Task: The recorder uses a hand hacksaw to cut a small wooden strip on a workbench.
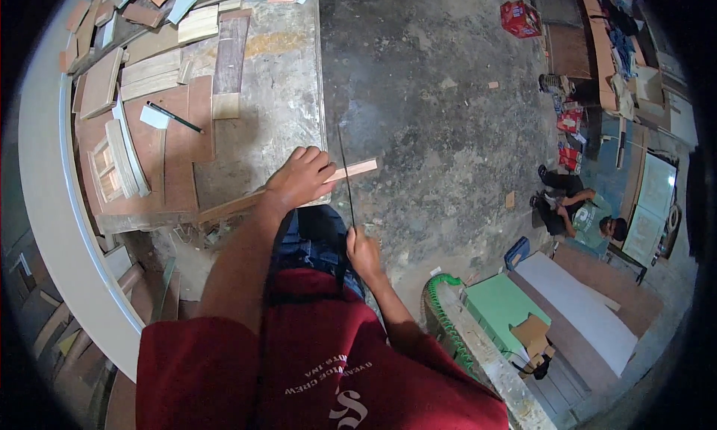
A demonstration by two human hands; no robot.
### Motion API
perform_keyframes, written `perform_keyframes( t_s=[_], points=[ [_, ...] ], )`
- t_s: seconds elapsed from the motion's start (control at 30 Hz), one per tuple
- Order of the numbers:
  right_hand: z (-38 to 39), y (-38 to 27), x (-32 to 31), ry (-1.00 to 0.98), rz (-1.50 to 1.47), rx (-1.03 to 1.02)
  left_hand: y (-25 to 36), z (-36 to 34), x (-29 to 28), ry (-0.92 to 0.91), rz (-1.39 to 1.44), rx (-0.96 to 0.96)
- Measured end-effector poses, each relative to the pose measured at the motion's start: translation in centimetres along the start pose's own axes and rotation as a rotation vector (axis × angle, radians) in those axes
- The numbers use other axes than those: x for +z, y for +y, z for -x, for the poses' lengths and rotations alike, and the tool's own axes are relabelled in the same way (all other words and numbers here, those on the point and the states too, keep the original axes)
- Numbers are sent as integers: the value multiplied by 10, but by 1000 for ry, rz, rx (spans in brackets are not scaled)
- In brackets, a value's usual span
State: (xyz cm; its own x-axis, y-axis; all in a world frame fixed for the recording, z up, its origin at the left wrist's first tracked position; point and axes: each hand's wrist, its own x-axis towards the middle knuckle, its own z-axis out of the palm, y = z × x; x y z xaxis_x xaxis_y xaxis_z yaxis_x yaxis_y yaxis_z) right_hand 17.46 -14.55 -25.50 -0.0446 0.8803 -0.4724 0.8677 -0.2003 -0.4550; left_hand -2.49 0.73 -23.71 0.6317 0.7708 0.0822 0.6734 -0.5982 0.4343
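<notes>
A narrow wooden strip [361, 168] lies across the near right corner of the workbench [276, 79], and its pale end sticks out past the edge. My left hand [302, 177] presses down on the strip with its fingers curled over it. In my right hand [364, 254] is a handsaw [347, 182], its thin blade seen almost edge-on and pointing away from me. The blade crosses the strip a little to the right of my left fingers. How deep the blade sits in the wood I cannot tell. My right fingers wrap round the handle and mostly hide it.
On the bench lie a dark pencil [175, 118], a white card [154, 117] and several wood offcuts [233, 53]. A person [590, 219] sits low at the right. Boards [575, 303], a green hose [441, 310] and a red box [520, 19] are also on that side.
</notes>
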Motion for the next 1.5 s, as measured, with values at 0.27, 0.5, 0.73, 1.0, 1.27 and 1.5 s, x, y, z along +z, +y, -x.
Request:
perform_keyframes(
  t_s=[0.27,0.5,0.73,1.0,1.27,1.5],
  points=[
    [21,-2,-21,-82,-8,114,1,-6,4,-10,-13,42],
    [41,6,-7,-47,-51,124,22,-8,8,-30,-142,121],
    [27,0,-12,-27,-26,137,19,-11,13,-56,-162,106],
    [16,-26,-32,-30,-38,165,6,-15,5,-63,-162,197],
    [7,-42,-32,-44,-117,235,-4,-14,-2,-129,0,165],
    [-2,-16,-17,20,-467,194,-2,-20,1,-104,153,115]
  ],
)
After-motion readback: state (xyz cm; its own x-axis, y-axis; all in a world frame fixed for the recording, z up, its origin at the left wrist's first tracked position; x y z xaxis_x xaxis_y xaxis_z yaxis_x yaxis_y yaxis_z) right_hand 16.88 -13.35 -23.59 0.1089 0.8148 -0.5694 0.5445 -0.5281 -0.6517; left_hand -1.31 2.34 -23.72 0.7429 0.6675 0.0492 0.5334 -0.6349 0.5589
